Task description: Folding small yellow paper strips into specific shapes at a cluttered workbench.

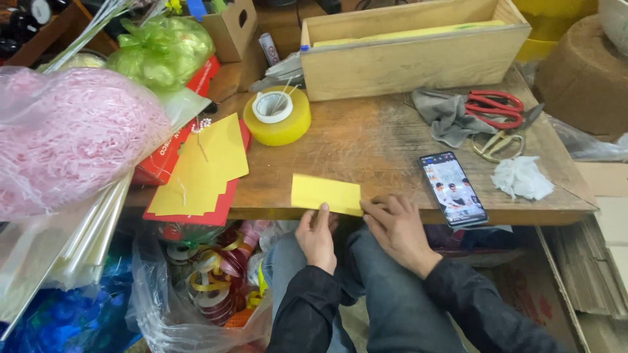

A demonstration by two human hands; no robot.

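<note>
So we're sitting at the near edge of a worn wooden table [392, 140], knees tucked under it, and both our hands are on a small yellow rectangular paper sheet [325, 193] lying flat right at that edge. Its long axis runs roughly 9-to-3 across us, tilted a touch so the right end sits nearer.

Our left hand [316, 236] comes up from 6 o'clock under the edge, fingers together, with the fingertips resting on the sheet's near edge about midway along. Can't tell if the thumb is pinching from underneath, it's hidden. Our right hand [397, 230] lies palm-down with fingers loosely spread, fingertips pressing the sheet's right corner at about 3 o'clock of it. So the sheet sits at 12 o'clock from the left hand and around 10 o'clock from the right. Both are touching it, but the left covers more of its length.

Other stuff around:
- a black smartphone with a lit screen [453, 188] just beside the right hand, at its 1 o'clock
- a stack of yellow sheets on red card [204, 170] at 9 o'clock of our sheet, well apart
- a fat roll of yellowish clear tape [277, 116] at 11 o'clock
- red-handled scissors [496, 108] on a grey rag [446, 114], plus a crumpled white tissue [521, 177], off at 2 o'clock
- a long plain wooden box [412, 49] at the far edge
</note>
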